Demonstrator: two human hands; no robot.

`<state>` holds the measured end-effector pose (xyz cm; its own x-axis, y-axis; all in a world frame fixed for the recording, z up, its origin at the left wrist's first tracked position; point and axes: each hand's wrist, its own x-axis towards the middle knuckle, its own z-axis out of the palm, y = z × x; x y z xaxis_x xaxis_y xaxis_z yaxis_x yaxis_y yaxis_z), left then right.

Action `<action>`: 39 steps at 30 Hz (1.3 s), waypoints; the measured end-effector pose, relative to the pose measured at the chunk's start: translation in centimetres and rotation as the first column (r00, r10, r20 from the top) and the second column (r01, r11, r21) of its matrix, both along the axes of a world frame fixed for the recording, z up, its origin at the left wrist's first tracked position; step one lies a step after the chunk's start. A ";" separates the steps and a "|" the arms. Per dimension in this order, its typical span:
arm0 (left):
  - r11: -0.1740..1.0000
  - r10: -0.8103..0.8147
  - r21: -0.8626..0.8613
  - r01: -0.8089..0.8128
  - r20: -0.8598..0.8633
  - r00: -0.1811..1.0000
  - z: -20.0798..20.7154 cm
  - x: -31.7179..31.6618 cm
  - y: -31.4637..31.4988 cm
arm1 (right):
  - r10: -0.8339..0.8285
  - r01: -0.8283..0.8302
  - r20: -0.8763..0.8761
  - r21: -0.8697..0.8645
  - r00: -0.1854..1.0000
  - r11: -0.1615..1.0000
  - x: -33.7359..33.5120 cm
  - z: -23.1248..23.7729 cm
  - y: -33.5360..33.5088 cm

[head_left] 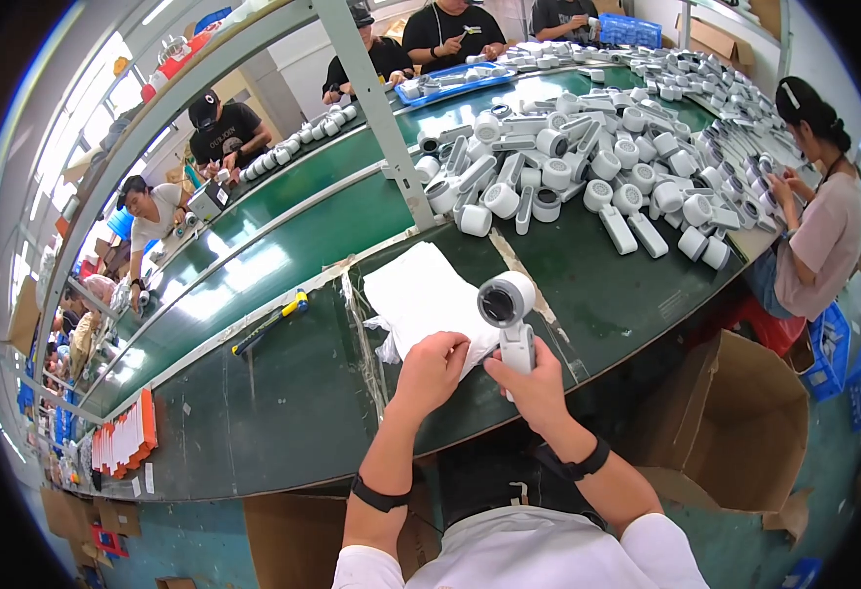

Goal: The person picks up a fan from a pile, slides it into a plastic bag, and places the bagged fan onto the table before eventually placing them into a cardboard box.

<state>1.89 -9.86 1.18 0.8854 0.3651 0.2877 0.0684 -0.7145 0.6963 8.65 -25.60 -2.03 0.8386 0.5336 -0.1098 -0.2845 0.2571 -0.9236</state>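
Observation:
My right hand point(538, 387) is closed around the grey-and-white handle of a handheld fan point(508, 302). The fan stands upright in the grip, its round white head showing a dark face turned to the left. Close beside it, my left hand point(432, 373) has its thumb and fingers pinched together over the lower edge of a pile of thin white bags point(414, 292). Whatever those fingertips hold, if anything, is too small to make out. The bags lie flat on the dark green worktable point(283, 412), just beyond my left hand.
A large heap of similar fans point(568, 162) covers the table ahead and right. A yellow-and-blue hand tool point(271, 322) lies left, beyond it an orange box of white pieces point(124, 435). An open carton point(730, 427) stands at right. A co-worker point(823, 206) sits at right; others work across the belt.

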 end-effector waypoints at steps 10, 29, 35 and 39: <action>0.968 0.171 -0.191 -0.164 0.023 0.985 0.6 -0.7 -0.7 | -0.225 0.238 0.213 -0.039 0.951 0.970 0.5 -0.8 3.4; 0.739 0.195 -0.673 -0.027 0.175 0.965 -0.6 -1.4 -0.7 | -0.205 0.208 0.069 -0.049 0.976 0.977 0.8 0.4 2.4; 0.500 0.259 -0.864 0.056 0.211 0.942 -1.0 -1.6 -0.3 | -0.239 0.289 0.265 -0.167 0.934 0.943 0.9 -1.0 1.0; 0.632 0.243 -0.774 -0.036 0.154 0.958 -0.9 -1.3 -1.4 | -0.219 0.269 0.271 -0.165 0.937 0.949 1.2 -1.6 0.0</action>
